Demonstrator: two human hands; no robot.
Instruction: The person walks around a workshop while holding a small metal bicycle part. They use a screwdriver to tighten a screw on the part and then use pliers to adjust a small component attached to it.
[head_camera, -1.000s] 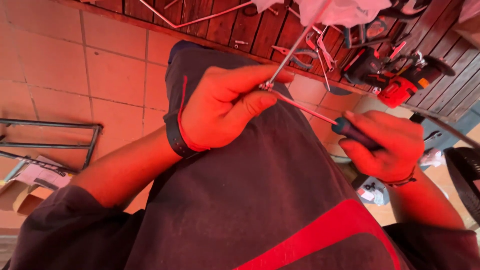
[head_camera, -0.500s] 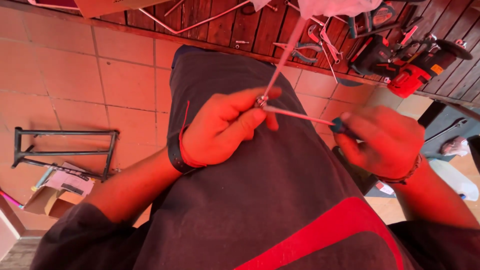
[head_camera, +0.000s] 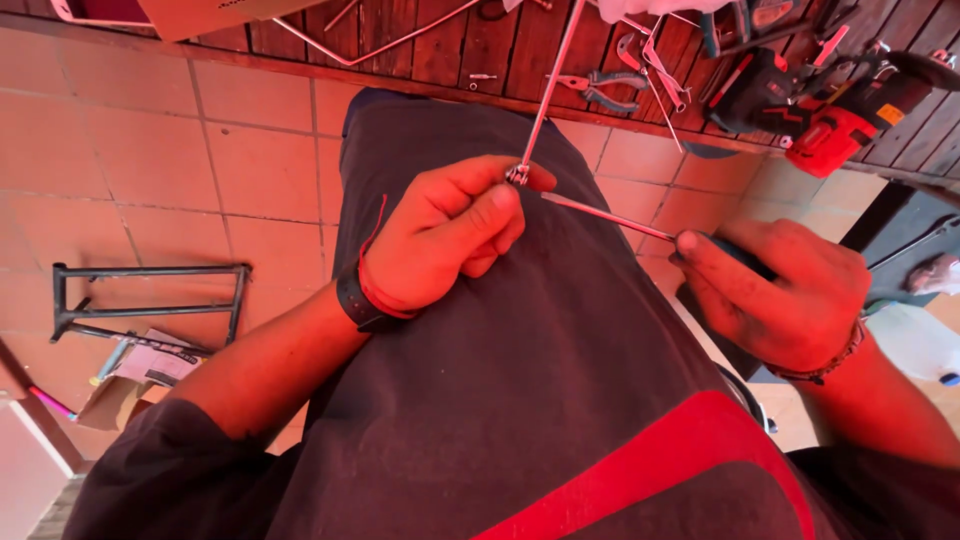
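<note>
Just above the centre of the frame I see a small metal fitting (head_camera: 517, 176) at the lower end of a thin metal rod (head_camera: 548, 95) that slants up to the top edge. My left hand (head_camera: 440, 235) is closed around that end, thumb and forefinger pinching the fitting between their tips, I judge to hold it steady. A screwdriver (head_camera: 615, 214) comes in from the right, its slim shaft pointing at the fitting and its tip just beside or touching it; I cannot tell which. My right hand (head_camera: 785, 295), centre right, is clenched around the dark handle, forefinger laid along it, probably to steer the tip. Both hands are held over my lap, above a dark garment with a red stripe (head_camera: 640, 470) that fills the lower frame. Beyond it lies a tiled floor (head_camera: 180, 160). A black metal frame (head_camera: 150, 300) rests on the tiles at the left. Along the top runs a dark wooden worktop (head_camera: 450, 45) with pliers (head_camera: 605, 88) and, at upper right, a red and black power tool (head_camera: 830, 110).
</note>
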